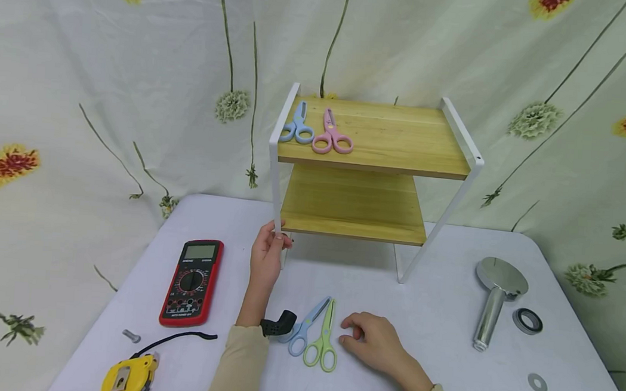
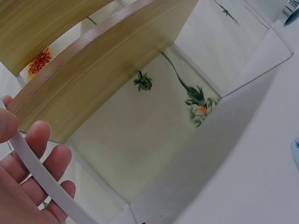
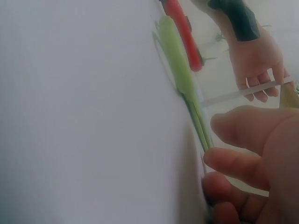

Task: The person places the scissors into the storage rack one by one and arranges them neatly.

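My left hand grips the white left leg of a two-tier wooden shelf; in the left wrist view the fingers curl round the white bar. On the upper board lie blue scissors and pink scissors, side by side at the left. My right hand is just right of green scissors, loosely curled with nothing in it. Another pair of blue scissors lies against the green pair, its handles partly hidden by the left wrist camera.
At left are a red multimeter, a bolt, a black cable and a yellow tape measure. A chrome shower head, black ring and grey washer lie at right. A flowered cloth hangs behind.
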Demonstrator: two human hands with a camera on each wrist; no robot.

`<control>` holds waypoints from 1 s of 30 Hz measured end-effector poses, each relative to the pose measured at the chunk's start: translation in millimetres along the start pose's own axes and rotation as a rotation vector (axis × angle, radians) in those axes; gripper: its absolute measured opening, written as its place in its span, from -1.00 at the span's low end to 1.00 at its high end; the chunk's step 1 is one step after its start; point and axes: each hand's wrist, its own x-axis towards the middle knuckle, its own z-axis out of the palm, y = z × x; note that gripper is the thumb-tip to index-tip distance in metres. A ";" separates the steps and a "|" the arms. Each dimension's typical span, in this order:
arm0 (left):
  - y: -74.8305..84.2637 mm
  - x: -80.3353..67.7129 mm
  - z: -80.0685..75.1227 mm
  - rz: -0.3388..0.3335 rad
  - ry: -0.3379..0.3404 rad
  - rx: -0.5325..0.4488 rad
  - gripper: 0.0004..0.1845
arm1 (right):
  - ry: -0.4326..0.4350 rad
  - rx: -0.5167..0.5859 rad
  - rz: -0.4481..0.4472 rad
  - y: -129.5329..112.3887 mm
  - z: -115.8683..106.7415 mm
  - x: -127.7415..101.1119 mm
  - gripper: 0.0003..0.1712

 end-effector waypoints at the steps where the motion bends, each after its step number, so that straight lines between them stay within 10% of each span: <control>1: -0.1 -0.4 0.0 0.000 -0.001 0.000 -0.66 | 0.005 -0.002 0.000 0.1 0.5 -0.3 -0.85; 30: -1.1 0.5 3.0 0.019 0.020 -0.005 -0.67 | 0.026 -0.029 0.004 4.1 2.3 1.4 -0.88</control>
